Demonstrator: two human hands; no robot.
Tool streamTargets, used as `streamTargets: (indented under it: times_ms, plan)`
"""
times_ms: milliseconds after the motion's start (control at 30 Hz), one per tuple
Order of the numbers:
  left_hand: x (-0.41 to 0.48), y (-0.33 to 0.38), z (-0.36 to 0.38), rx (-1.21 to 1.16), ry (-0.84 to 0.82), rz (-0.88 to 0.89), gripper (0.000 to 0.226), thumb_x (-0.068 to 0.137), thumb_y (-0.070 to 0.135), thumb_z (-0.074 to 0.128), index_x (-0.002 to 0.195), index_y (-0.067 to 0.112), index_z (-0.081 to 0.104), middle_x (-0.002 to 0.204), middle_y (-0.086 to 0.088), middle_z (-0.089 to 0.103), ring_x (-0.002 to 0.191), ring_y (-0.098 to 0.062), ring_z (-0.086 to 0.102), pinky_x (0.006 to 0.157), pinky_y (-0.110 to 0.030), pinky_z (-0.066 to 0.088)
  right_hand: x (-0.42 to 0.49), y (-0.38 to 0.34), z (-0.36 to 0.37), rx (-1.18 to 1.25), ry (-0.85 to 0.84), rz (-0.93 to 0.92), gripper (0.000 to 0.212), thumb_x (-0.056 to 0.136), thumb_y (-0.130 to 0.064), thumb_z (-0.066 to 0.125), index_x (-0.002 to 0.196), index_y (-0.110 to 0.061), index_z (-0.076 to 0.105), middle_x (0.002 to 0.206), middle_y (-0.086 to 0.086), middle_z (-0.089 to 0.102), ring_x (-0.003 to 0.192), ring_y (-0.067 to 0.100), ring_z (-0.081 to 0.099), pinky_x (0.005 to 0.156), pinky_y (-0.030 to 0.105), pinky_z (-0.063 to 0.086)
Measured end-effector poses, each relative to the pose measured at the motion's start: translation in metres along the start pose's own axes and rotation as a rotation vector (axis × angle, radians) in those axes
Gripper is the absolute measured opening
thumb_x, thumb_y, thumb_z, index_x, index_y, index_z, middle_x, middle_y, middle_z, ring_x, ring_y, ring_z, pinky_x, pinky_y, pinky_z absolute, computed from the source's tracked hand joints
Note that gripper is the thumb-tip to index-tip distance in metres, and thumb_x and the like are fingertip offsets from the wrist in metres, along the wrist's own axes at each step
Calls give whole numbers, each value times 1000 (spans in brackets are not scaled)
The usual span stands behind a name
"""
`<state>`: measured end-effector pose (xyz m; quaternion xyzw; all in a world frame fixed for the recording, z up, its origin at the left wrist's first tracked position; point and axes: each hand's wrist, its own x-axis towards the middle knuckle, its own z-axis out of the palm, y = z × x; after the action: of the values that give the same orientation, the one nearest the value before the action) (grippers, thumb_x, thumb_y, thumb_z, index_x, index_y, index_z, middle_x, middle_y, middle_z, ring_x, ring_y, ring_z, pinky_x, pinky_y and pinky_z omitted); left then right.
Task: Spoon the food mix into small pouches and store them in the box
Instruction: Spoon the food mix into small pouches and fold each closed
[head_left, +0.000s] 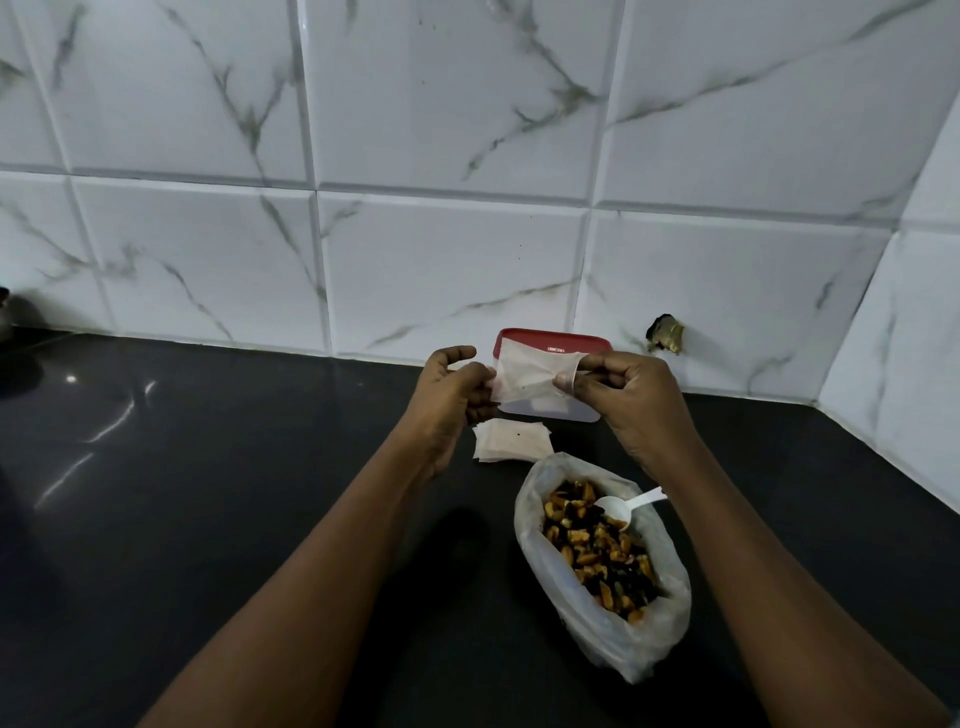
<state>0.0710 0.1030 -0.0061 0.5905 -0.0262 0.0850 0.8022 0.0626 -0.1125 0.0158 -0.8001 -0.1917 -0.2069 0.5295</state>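
A: Where is the pouch?

B: The pouch (524, 376) is held in the air between both hands, just in front of the box and above the surface (208, 493). The left hand (452, 395) pinches its left edge. The right hand (623, 400) pinches the right edge between thumb and forefinger, with the other fingers curled. One right fingertip looks to be under the film, but I can't be sure.

A: How will it handle?

B: I'd judge it thin, limp and almost weightless. It creases where the hands pull it. It will likely cling shut, so take it by the two lips of the mouth and part them rather than gripping mid-panel. Once filled it should sag and want support from below.

A: What's around it?

B: A stack (511, 441) of empty pouches lies flat just below it. Nearer the person an open bag (670, 587) holds the mix (597, 551), apparently nuts and dark bits. A white spoon (618, 506) rests in it with its handle pointing right. The box (550, 343), with its red lid on, sits against the tiled wall (467, 130).

A: How far along?

B: Early, I'd say. No filled pouch is in view.
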Motion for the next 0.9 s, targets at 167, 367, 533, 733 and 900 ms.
streamTargets:
  times_ms: [167,367,533,733,900]
  plan:
    - [0,-1,-3,75,-37,5,51,91,-8,67,132,16,48,94,-19,73,72,-22,68,76,-39,56,0,1,-4,-1,18,28,25,84,-37,84,104,-22,82,93,-10,80,92,5,75,92,39,62]
    - [-3,1,1,79,4,61,48,92,-6,68,131,17,51,86,-7,73,79,-25,66,82,-43,52,1,-3,-7,37,9,53,19,85,-34,84,101,-25,82,95,-9,81,93,6,75,94,36,60]
    - [-19,6,5,1017,-123,570,82,80,43,70,152,44,29,156,6,33,150,-23,25,119,-49,22,-3,-7,2,9,-29,54,13,84,-32,86,90,-36,75,89,-11,78,87,0,73,85,27,60]
    - [-28,-10,19,1262,-85,756,49,91,49,68,134,34,51,129,15,64,140,-12,47,124,-60,-3,-11,-22,16,7,-224,3,14,91,-20,79,105,-22,81,95,-6,80,92,7,75,88,33,61]
    - [-24,-12,16,1046,-126,592,33,86,38,74,114,34,56,102,20,68,108,-2,64,121,-61,11,-12,-27,14,-32,-200,-115,18,92,-10,76,102,-24,83,94,-13,79,92,1,73,80,17,56]
